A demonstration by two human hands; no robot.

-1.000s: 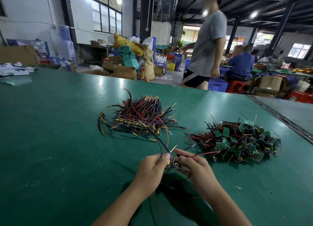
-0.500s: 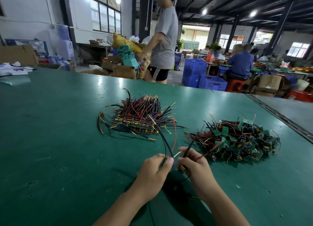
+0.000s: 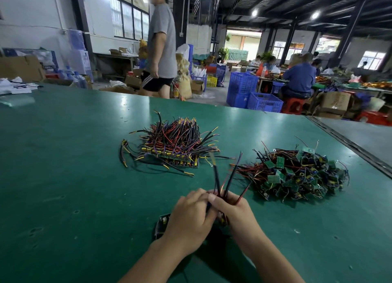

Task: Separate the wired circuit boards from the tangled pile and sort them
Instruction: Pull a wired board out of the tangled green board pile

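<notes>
The left hand [image 3: 189,217] and right hand [image 3: 236,212] meet, the fingers [image 3: 212,198] of both curled round one wired circuit board [image 3: 222,220]. Its wires [image 3: 228,176] are bunched and stand up out of the fingers, likely to straighten them for neat stacking. The tangled pile [image 3: 297,174] lies beyond the fingers to the right and the sorted stack [image 3: 176,145] beyond them to the left, both apart from the hands on the surface [image 3: 63,176].
</notes>
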